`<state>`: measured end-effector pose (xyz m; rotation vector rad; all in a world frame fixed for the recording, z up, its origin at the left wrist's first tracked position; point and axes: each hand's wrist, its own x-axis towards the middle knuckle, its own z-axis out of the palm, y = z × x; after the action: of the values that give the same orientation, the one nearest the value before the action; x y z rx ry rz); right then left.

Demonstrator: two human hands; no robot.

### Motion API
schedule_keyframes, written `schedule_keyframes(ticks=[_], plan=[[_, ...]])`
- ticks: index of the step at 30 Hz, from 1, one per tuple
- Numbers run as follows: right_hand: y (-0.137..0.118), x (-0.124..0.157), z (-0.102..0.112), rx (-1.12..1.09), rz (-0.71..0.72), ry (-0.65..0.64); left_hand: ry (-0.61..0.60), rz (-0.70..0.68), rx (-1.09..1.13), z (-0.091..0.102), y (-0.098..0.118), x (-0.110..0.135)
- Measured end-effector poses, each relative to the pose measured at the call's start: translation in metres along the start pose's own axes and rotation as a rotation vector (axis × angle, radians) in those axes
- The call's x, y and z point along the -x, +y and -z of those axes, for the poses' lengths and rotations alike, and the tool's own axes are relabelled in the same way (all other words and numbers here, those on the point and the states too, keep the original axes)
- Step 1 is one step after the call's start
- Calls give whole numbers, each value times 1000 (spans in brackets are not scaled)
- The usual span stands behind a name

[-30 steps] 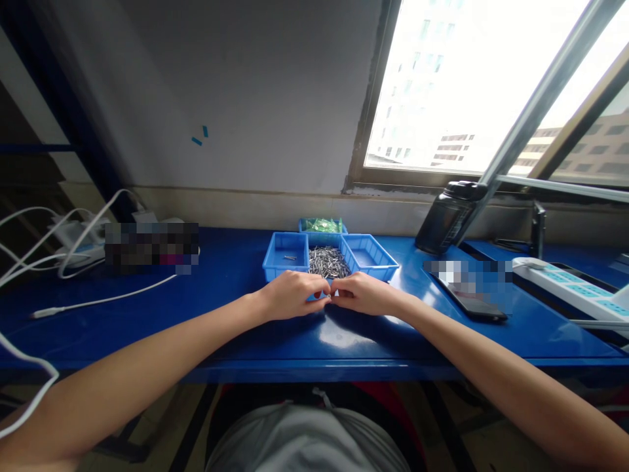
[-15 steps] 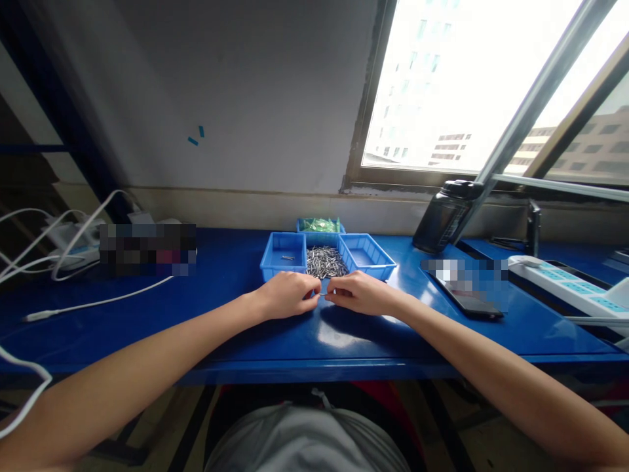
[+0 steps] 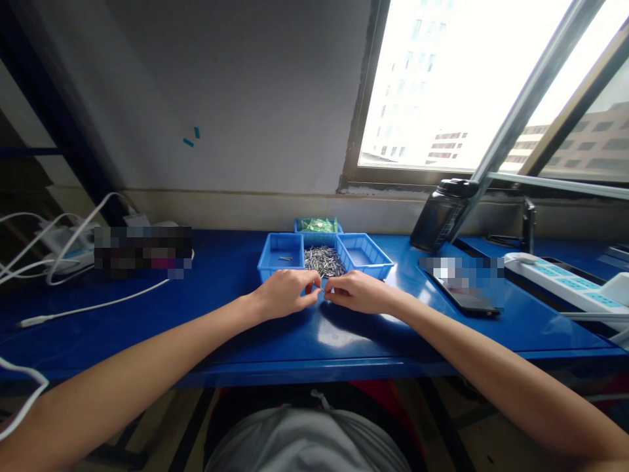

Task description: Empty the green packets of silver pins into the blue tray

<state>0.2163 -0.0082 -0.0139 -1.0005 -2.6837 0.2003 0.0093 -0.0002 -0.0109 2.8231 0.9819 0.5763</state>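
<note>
Over the front of the bins, my left hand (image 3: 286, 292) and my right hand (image 3: 358, 292) face each other with thumbs and forefingers pinched. A small, thin metal pin (image 3: 322, 289) spans the narrow gap between their fingertips, both hands seeming to grip it; its exact shape is too small to tell. Just beyond the fingers lies a heap of similar metal pins (image 3: 323, 259), between two blue bins. The left blue bin (image 3: 265, 264) has a few loose pins (image 3: 285, 258) on its floor. To the right stands another blue bin (image 3: 376, 270).
Behind the heap, a small blue bin (image 3: 296, 226) holds green plastic packaging (image 3: 318, 225). On the blue table (image 3: 236, 354) are a black bottle (image 3: 439, 216), a phone (image 3: 472, 298) and a white power strip (image 3: 565, 282) at right. White cables (image 3: 105, 305) run along the left.
The metal pin between the fingertips has gone from nearly level to tilted, and less of it shows. My hands stay close together; the whole view has shifted slightly.
</note>
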Motion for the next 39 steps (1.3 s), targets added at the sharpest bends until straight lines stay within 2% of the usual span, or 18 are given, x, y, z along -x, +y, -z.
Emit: schedule_keyframes(ticks=[7,17,25,32,39], plan=[[0,0,-1,-126,-3,11,-2,-162,84,0,0,2],[-2,-1,0,-157,-38,6,10,-173,108,0,-1,3],[-2,-2,-1,-280,-77,0,39,-217,106,-2,-4,3],[0,-2,-1,-226,-90,76,120,-96,40,2,-2,2],[0,0,1,-174,-44,139,90,1,-18,3,-2,2]])
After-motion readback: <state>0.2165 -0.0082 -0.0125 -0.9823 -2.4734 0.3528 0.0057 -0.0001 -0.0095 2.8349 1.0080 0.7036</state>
